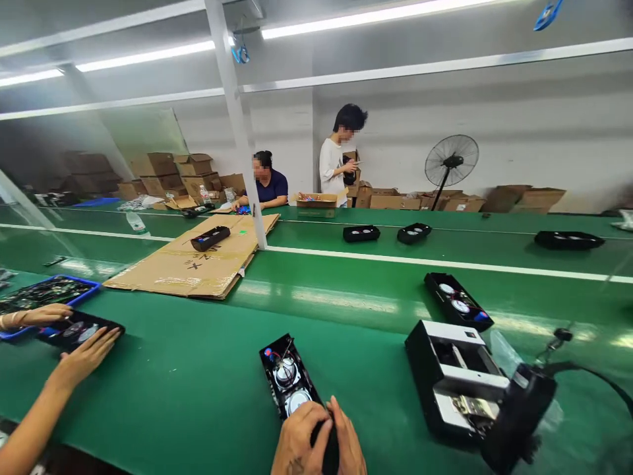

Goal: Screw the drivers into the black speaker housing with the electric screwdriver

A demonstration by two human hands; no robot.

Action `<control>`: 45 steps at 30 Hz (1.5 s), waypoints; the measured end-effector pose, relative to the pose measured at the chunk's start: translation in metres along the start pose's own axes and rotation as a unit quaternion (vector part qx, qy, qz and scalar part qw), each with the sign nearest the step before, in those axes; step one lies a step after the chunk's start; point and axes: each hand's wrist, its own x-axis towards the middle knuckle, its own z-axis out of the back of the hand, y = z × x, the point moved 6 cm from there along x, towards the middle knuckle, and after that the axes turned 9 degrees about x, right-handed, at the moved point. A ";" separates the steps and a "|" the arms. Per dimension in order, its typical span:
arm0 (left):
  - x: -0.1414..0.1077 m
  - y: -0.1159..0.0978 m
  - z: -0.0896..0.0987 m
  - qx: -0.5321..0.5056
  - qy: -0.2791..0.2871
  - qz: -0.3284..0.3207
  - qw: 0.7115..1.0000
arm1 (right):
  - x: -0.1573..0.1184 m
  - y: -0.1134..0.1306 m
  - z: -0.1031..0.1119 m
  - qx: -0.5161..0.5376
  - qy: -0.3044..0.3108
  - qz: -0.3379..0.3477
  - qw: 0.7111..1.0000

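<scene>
Directly before me a black speaker housing [293, 376] lies open on the green bench, angled away. Two round silver speakers and red, blue and black wires show inside it. My left hand [301, 437] is closed at its near end, with thumb and fingers pinched on a dark elongated piece [332, 454] whose kind I cannot make out. Against the right side of that same piece, my right hand [347, 439] is closed, its fingers pressed together. Both hands hide the near end of the housing.
At left, a co-worker's hands [82, 359] hold another housing beside a blue tray [93, 288] of circuit boards. A black-and-white fixture [420, 382] and a dark, blurred device [521, 409] stand at right. Cardboard [163, 270] bridges the line; more housings [457, 300] lie beyond.
</scene>
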 end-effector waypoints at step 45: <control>-0.015 0.061 -0.075 -0.261 0.111 0.193 0.939 | 0.121 0.030 0.111 0.122 0.111 -0.191 0.968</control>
